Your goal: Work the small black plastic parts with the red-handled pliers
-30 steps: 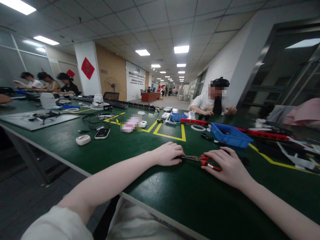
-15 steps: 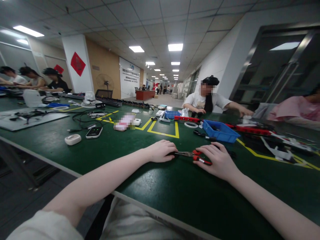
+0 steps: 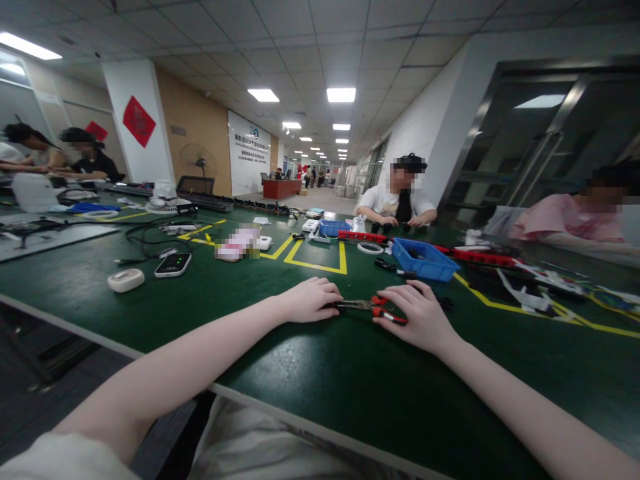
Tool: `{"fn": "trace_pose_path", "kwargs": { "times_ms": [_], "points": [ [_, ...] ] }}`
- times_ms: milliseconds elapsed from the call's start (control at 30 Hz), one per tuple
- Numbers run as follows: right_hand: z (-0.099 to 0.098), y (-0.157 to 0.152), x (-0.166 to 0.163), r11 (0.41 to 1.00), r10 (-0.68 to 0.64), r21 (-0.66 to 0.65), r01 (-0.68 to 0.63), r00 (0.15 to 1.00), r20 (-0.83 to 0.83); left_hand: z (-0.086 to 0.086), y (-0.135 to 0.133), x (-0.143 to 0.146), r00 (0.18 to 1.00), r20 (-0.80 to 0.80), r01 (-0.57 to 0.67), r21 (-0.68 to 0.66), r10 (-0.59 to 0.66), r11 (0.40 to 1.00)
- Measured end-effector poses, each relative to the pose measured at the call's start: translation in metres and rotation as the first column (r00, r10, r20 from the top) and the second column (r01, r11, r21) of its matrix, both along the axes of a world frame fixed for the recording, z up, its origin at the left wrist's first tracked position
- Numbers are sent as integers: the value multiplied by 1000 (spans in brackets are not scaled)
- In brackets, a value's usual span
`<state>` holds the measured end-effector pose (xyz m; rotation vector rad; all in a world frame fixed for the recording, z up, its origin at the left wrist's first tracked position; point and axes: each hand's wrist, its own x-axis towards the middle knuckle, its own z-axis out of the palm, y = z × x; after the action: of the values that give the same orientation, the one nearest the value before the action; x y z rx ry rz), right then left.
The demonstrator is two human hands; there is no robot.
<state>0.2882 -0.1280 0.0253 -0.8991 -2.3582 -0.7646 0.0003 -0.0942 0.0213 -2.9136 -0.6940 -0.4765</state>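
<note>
My right hand is closed around the red-and-black handles of a pair of long-nose pliers, whose jaws point left. At the tip of the jaws, my left hand has its fingers pressed together on a small dark piece, mostly hidden by the fingers. Its kind cannot be made out. Both hands rest low over the green table. The pliers' jaws reach the dark piece at my left fingertips.
Beyond my right hand stands a blue bin, with a black tool before it. A white-edged device and a white case lie at left, near black cables. A co-worker sits across the table.
My view has turned slightly right, so everything sits further left. The co-worker across has drawn an outstretched arm back in. My hands and the pliers keep nearly the same pose.
</note>
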Motion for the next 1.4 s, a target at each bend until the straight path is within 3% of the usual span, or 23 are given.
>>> {"fn": "trace_pose_path", "kwargs": {
  "times_ms": [1400],
  "points": [
    [3, -2, -3, 999, 26, 34, -28, 998, 52, 2, 0, -4, 999, -44, 26, 50, -24, 998]
  ]
}}
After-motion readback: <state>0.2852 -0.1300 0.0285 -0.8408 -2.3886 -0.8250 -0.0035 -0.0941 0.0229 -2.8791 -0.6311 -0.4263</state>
